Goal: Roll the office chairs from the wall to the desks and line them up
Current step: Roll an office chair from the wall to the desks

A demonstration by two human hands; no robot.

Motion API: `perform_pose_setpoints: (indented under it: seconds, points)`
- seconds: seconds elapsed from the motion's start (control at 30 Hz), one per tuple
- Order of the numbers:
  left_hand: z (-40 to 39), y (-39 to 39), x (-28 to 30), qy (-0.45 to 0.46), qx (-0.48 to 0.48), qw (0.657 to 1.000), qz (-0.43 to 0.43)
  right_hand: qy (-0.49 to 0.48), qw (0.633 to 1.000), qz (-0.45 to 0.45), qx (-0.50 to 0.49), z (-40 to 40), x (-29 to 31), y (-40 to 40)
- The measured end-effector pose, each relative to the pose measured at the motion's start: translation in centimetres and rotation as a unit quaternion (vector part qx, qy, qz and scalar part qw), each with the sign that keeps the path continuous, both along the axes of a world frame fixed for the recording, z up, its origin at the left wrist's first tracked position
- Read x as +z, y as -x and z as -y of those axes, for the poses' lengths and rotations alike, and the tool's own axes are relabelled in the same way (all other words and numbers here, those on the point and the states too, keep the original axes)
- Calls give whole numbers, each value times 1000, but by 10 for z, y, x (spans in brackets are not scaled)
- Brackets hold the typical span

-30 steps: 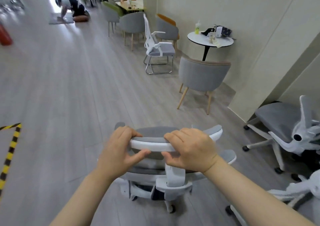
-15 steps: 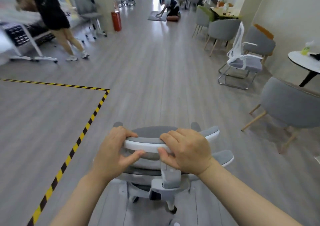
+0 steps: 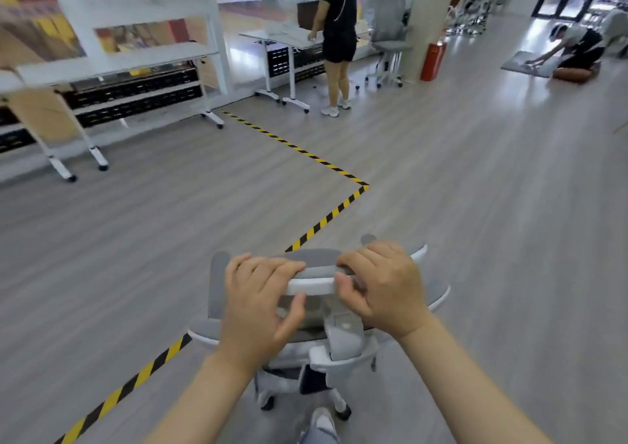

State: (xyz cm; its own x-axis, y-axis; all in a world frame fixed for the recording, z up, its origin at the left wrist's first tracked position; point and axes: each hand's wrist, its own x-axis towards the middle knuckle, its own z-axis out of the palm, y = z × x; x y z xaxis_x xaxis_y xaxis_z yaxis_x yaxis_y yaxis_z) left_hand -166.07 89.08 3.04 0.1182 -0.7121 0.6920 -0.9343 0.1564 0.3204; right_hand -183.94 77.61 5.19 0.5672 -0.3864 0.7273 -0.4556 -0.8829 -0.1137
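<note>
Grey plank flooring suits castors. Left hand and right hand clench the office chair by its rigid headrest, likely light-rolling, astride hazard tape; desks beyond.

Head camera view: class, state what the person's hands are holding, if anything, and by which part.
Both the left hand and the right hand grip the office chair by its headrest on top.
</note>
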Motion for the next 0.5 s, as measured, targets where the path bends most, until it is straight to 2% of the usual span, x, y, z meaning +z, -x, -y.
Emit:
perform_pose_setpoints:
  seconds: [0.1, 0.2, 0.5]
  points:
    - [20, -30, -12, 80, 81, 993, 7, -63, 997, 24, 30, 33, -8, -28]
    - [42, -59, -18, 117, 145, 982, 25, -100, 992, 2, 72, 66, -12, -70]
    - [103, -151, -26, 105, 297, 946, 77, -180, 960, 24, 214, 165, -12, -222]
